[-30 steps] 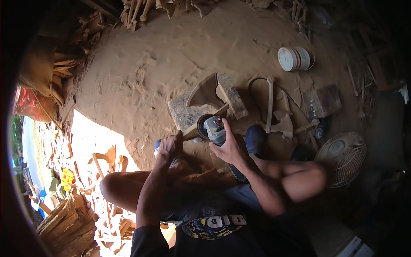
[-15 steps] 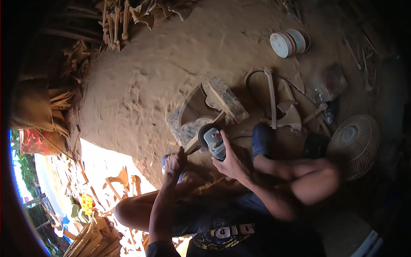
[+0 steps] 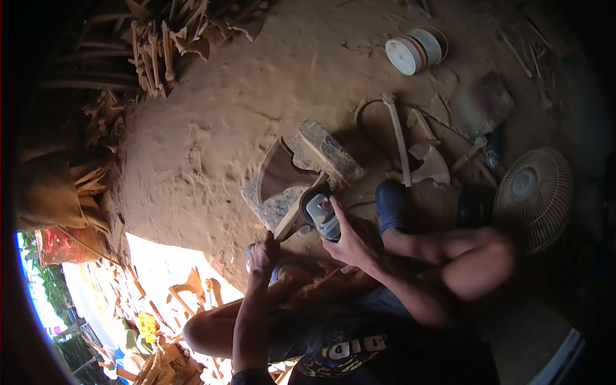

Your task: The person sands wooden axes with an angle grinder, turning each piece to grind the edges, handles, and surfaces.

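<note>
My left hand [image 3: 262, 253] is closed around the lower end of a pale wooden handle [image 3: 289, 220]. My right hand [image 3: 350, 245] grips an angle grinder [image 3: 323, 217], its disc against or right over the handle; exact contact is hidden. Beyond the disc, a broad curved brown axe-shaped head [image 3: 277, 172] lies at the handle's far end, though the joint is unclear. It rests on a worn, grey-speckled block [image 3: 273, 208]. A second rough block [image 3: 330, 154] with a pale strip lies beside it.
Carved axe-shaped wooden pieces [image 3: 428, 163] and a long stick [image 3: 398, 138] lie to the right, near a dark cord [image 3: 359, 122]. A round fan [image 3: 532, 199] stands by my knee. A white bucket [image 3: 414, 52] lies further off. Wood pieces [image 3: 154, 58] pile up at the left.
The whole view has shifted slightly, with the floor items moving left. Both hands keep their holds, and the grinder stays on nearly the same part of the handle.
</note>
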Motion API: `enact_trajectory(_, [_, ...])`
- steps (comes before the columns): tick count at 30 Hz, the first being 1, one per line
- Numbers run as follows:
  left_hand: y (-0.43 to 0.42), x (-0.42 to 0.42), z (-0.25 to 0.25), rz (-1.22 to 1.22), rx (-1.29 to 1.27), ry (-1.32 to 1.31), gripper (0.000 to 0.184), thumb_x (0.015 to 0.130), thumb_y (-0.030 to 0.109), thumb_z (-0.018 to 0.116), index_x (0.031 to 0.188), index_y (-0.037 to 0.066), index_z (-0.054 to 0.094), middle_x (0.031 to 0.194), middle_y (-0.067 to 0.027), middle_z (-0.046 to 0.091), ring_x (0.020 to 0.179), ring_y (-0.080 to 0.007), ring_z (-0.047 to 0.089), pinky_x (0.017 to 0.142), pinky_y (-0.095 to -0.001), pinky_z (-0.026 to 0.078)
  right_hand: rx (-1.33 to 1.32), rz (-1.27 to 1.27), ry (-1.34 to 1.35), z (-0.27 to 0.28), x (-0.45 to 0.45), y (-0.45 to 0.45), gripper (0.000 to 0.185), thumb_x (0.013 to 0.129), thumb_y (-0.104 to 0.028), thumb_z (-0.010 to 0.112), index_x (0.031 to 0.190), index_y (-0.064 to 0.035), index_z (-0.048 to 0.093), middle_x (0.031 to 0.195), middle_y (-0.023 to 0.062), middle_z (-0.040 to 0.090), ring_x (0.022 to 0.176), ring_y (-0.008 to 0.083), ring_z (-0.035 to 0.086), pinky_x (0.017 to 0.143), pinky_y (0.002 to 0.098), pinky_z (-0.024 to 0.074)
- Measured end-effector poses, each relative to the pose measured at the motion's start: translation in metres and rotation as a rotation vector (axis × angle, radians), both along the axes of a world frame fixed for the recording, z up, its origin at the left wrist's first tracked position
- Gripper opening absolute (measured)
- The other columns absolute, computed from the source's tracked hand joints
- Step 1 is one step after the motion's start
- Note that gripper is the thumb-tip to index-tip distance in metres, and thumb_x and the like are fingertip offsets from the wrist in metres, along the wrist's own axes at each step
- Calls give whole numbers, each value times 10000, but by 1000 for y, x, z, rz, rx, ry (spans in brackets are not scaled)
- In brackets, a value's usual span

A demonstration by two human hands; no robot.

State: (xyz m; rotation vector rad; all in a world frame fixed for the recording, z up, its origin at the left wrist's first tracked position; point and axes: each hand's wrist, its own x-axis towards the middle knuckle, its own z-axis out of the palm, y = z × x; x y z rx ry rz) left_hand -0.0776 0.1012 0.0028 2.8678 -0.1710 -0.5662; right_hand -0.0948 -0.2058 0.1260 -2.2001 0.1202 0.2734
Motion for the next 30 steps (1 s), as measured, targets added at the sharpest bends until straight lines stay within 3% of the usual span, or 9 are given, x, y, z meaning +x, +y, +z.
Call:
enact_trajectory(4, [1,0,-2,-7,-13,-17,145,868,241,605,937,115,582,667,-212,666,675,-437,675,649,-555,517,-46,20,53,-1,3,-3,903,794,-270,759,1539,-24,313,1377,250,583,1125,425,648,926,460,544])
enact_trajectory(7, [3,-1,-4,-12,-37,-30,150,868,243,603,936,112,575,667,-218,664,675,-442,673,648,-557,517,48,7,-58,-7,0,-4,900,795,-270,760,1537,-25,314,1381,243,582,1128,426,645,922,466,544])
enact_trajectory(13, [-2,-1,2,-7,7,-20,158,872,247,596,936,108,557,689,-229,672,684,-456,671,662,-564,522,-154,43,183,15,4,-18,895,793,-256,762,1527,-4,315,1279,274,631,1016,434,683,860,483,563])
enact_trajectory(16, [-2,-2,3,-5,12,-12,156,878,250,592,941,112,556,703,-234,678,695,-460,674,670,-564,527,-207,-4,54,10,3,-25,904,793,-251,764,1528,2,302,1233,286,647,970,437,691,830,493,567])
enact_trajectory(19, [-4,1,6,8,17,-4,150,885,250,589,948,118,560,709,-235,681,698,-460,678,675,-564,529,-217,-29,36,8,6,-28,937,801,-267,759,1563,-55,256,1198,296,645,953,451,686,793,509,569])
enact_trajectory(25, [-6,-1,9,12,25,-6,168,897,268,595,977,122,577,712,-231,685,701,-459,681,683,-569,527,-206,-44,-79,11,10,-26,950,781,-216,778,1564,-61,261,1348,264,576,1034,440,665,835,504,564])
enact_trajectory(28, [-7,0,11,-3,21,-12,171,899,270,594,984,122,579,713,-231,686,699,-458,681,680,-569,527,-240,-2,61,21,16,-25,959,774,-197,786,1566,-67,261,1382,246,555,1060,435,656,846,505,561])
enact_trajectory(30, [-7,-1,12,-4,28,-18,163,899,261,588,979,120,574,710,-230,685,692,-458,679,678,-570,525,-272,-23,-55,14,15,-24,937,784,-244,781,1550,-39,281,1230,269,632,957,430,684,792,497,568])
